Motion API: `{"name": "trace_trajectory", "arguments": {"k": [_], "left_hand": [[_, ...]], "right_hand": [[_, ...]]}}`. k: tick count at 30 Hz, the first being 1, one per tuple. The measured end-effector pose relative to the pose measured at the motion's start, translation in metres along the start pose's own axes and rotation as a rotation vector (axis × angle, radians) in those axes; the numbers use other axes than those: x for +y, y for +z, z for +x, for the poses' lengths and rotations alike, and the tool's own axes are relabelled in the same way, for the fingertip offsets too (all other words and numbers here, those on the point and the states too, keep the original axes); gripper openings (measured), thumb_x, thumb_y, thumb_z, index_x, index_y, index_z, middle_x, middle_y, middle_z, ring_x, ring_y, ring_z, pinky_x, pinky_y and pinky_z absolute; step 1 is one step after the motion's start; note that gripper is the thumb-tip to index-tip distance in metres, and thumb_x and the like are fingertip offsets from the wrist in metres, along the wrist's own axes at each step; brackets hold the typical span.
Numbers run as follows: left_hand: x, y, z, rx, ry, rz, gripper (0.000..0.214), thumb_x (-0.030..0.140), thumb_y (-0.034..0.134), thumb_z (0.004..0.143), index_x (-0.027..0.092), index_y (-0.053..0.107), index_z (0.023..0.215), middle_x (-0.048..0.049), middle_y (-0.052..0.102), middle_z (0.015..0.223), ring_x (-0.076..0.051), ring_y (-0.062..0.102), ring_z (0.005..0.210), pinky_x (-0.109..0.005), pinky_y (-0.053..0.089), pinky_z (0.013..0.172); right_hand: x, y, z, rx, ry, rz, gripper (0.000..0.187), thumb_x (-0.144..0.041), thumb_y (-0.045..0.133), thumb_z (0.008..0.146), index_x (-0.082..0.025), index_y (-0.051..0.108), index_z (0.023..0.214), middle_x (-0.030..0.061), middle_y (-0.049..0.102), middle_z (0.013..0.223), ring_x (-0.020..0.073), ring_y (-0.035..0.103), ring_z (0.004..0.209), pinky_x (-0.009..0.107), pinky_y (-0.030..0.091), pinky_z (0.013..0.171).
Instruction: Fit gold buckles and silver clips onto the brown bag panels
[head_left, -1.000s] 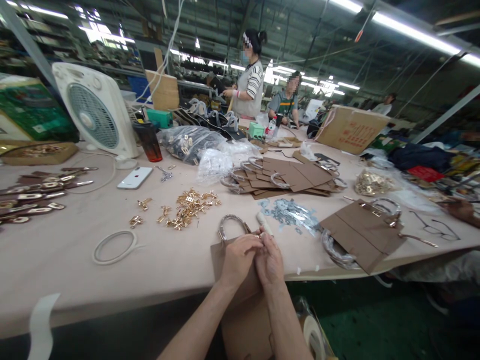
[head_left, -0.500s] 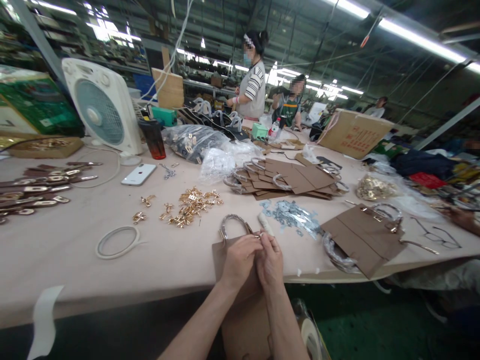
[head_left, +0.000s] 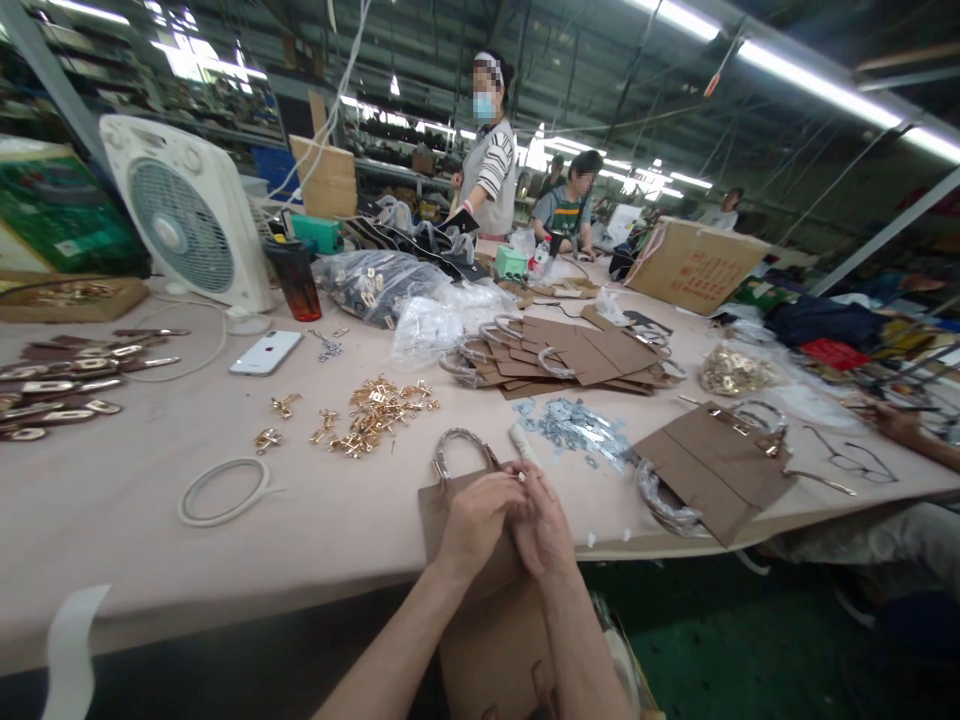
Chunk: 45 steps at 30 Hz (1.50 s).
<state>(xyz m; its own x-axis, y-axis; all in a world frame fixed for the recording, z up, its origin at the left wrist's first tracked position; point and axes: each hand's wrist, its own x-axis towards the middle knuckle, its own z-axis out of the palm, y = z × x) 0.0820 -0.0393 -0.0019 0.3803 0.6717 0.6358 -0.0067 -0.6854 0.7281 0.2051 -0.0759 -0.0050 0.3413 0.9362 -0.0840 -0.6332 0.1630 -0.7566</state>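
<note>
My left hand [head_left: 474, 520] and my right hand [head_left: 543, 522] meet with fingertips pinched together over a brown bag panel [head_left: 435, 515] at the table's front edge. A tiny pale bit shows between the fingertips; its kind is too small to tell. The panel hangs over the edge toward my lap, partly hidden by my hands and forearms. Its plastic-wrapped handle [head_left: 459, 436] arches up just beyond my left hand. Close past my right fingertips lies a pale, stick-like piece [head_left: 523, 440].
Gold fittings [head_left: 375, 412] lie left of centre, flat grey metal pieces [head_left: 577, 428] right of centre. Stacked brown panels [head_left: 570, 350] lie behind; another handled bag [head_left: 720, 465] is at right. A tape roll [head_left: 223, 492], phone [head_left: 266, 353], fan [head_left: 184, 215] and cup [head_left: 294, 278] stand left. A co-worker's hand [head_left: 896, 425] is far right.
The view has shifted slightly, so the table's contents sit a little further left. My hands keep their pinch at the panel's top. The standing person in back has turned toward the table.
</note>
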Motion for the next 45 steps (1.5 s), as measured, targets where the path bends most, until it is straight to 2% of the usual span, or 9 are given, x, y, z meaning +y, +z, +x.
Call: {"name": "trace_trajectory", "arguments": {"k": [4, 8, 13, 20, 27, 33, 36, 39, 45], "left_hand": [[0.002, 0.000, 0.001, -0.049, -0.045, -0.089, 0.024, 0.013, 0.059, 0.098, 0.024, 0.080, 0.095, -0.0049, 0.081, 0.104, -0.021, 0.074, 0.105, -0.038, 0.060, 0.100], [0.004, -0.002, 0.004, -0.045, -0.193, -0.205, 0.016, 0.013, 0.067, 0.093, 0.022, 0.079, 0.088, -0.0042, 0.081, 0.097, -0.019, 0.075, 0.092, -0.031, 0.059, 0.088], [0.000, -0.004, 0.006, -0.004, -0.386, -0.386, 0.009, 0.018, 0.081, 0.081, 0.018, 0.072, 0.082, -0.0037, 0.075, 0.091, -0.018, 0.071, 0.087, -0.029, 0.056, 0.085], [-0.002, -0.002, 0.005, 0.053, -0.381, -0.270, 0.023, 0.017, 0.084, 0.075, 0.019, 0.062, 0.080, -0.0026, 0.065, 0.093, -0.018, 0.064, 0.089, -0.027, 0.053, 0.079], [0.004, 0.001, 0.004, 0.093, -0.299, -0.004, 0.017, 0.014, 0.073, 0.085, 0.021, 0.059, 0.078, -0.0013, 0.062, 0.087, -0.018, 0.061, 0.085, -0.027, 0.050, 0.077], [0.008, 0.002, 0.002, 0.133, -0.289, -0.051, 0.014, 0.009, 0.069, 0.086, 0.021, 0.063, 0.091, -0.0034, 0.064, 0.101, -0.017, 0.065, 0.092, -0.026, 0.056, 0.076], [0.009, 0.001, 0.003, 0.094, -0.265, -0.111, 0.026, 0.011, 0.077, 0.082, 0.022, 0.067, 0.104, -0.0067, 0.064, 0.117, -0.020, 0.067, 0.103, -0.030, 0.060, 0.086], [0.008, 0.001, 0.003, 0.032, -0.214, -0.062, 0.038, 0.009, 0.079, 0.081, 0.024, 0.070, 0.115, -0.0076, 0.065, 0.123, -0.024, 0.065, 0.117, -0.037, 0.057, 0.102], [0.005, 0.001, 0.004, 0.022, -0.184, -0.024, 0.036, 0.012, 0.073, 0.090, 0.027, 0.074, 0.123, -0.0062, 0.071, 0.125, -0.023, 0.065, 0.120, -0.041, 0.052, 0.110]], "right_hand": [[-0.016, -0.011, -0.002, 0.022, -0.220, -0.400, 0.025, -0.042, 0.078, 0.088, -0.023, 0.080, 0.105, 0.0052, 0.076, 0.106, 0.0208, 0.067, 0.102, 0.034, 0.053, 0.097], [-0.043, -0.018, 0.001, -0.200, -0.256, -0.714, 0.018, -0.037, 0.079, 0.088, -0.025, 0.084, 0.100, 0.0058, 0.076, 0.112, 0.0253, 0.065, 0.113, 0.038, 0.048, 0.106], [-0.054, -0.017, 0.006, -0.303, -0.172, -0.762, 0.019, -0.037, 0.080, 0.087, -0.025, 0.084, 0.100, 0.0052, 0.077, 0.103, 0.0248, 0.067, 0.104, 0.037, 0.050, 0.099], [-0.047, -0.023, 0.008, -0.294, -0.150, -0.733, 0.014, -0.036, 0.081, 0.085, -0.024, 0.084, 0.092, 0.0031, 0.076, 0.094, 0.0228, 0.067, 0.093, 0.033, 0.051, 0.092], [-0.039, -0.012, 0.006, -0.174, -0.155, -0.760, 0.020, -0.041, 0.075, 0.091, -0.025, 0.085, 0.098, 0.0050, 0.078, 0.108, 0.0263, 0.068, 0.109, 0.038, 0.048, 0.102], [-0.024, -0.003, 0.001, -0.035, -0.294, -0.792, 0.022, -0.044, 0.074, 0.091, -0.023, 0.081, 0.085, 0.0039, 0.076, 0.091, 0.0218, 0.066, 0.091, 0.031, 0.049, 0.088], [-0.013, -0.008, 0.004, 0.085, -0.216, -0.652, 0.033, -0.051, 0.070, 0.093, -0.021, 0.078, 0.084, 0.0024, 0.073, 0.079, 0.0187, 0.064, 0.078, 0.029, 0.051, 0.074], [-0.004, -0.010, 0.007, 0.180, -0.093, -0.260, 0.031, -0.050, 0.074, 0.090, -0.020, 0.078, 0.087, 0.0027, 0.075, 0.081, 0.0170, 0.066, 0.074, 0.027, 0.054, 0.068], [0.003, 0.000, 0.000, 0.147, 0.110, 0.173, 0.016, -0.032, 0.077, 0.089, -0.019, 0.079, 0.097, 0.0040, 0.079, 0.101, 0.0132, 0.072, 0.092, 0.017, 0.059, 0.072]]}}
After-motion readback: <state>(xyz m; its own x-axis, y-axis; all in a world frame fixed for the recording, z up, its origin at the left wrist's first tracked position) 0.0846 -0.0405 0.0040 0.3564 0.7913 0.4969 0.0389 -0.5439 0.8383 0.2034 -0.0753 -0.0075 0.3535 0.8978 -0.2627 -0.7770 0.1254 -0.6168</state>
